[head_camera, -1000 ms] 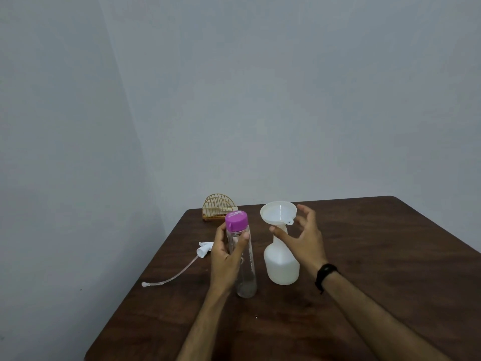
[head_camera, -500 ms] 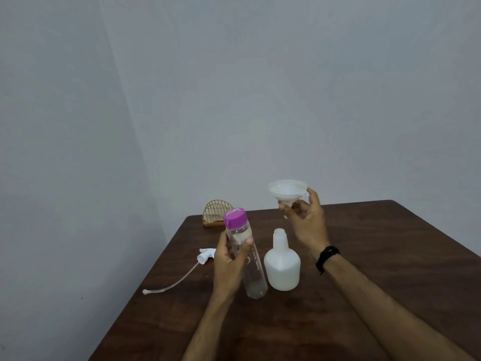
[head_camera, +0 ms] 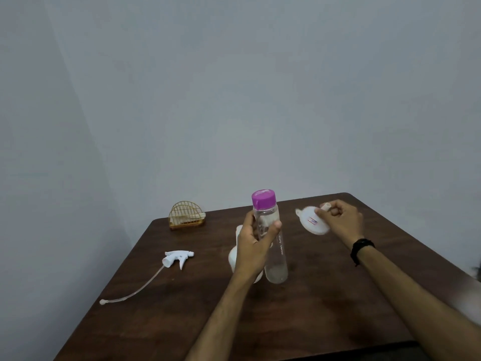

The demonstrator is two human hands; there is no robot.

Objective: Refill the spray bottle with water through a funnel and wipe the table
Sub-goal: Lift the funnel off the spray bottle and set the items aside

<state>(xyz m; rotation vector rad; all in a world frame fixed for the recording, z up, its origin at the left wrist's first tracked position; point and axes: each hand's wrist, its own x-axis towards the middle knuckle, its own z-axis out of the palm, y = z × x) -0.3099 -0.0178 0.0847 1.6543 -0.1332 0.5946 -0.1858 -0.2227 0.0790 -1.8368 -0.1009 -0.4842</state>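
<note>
Overall, dark wooden table [head_camera: 325, 308], seemingly grey walls [head_camera: 234, 87].

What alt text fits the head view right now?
The left hand grips a clear water bottle with its purple cap on, while the right hand holds a white funnel above a dark wooden table.

A dark brown wooden desk [head_camera: 325, 308] set into the corner of a grey-walled room. A white plastic spray trigger head with a long thin dip tube [head_camera: 177, 259] lies flat on the desk, well to the left of the left hand [head_camera: 253, 252]. A small gold wire napkin holder [head_camera: 186, 215] stands at the far edge beyond it. A white plastic bottle [head_camera: 233, 256] stands on the desk, largely hidden behind the left hand.
</note>
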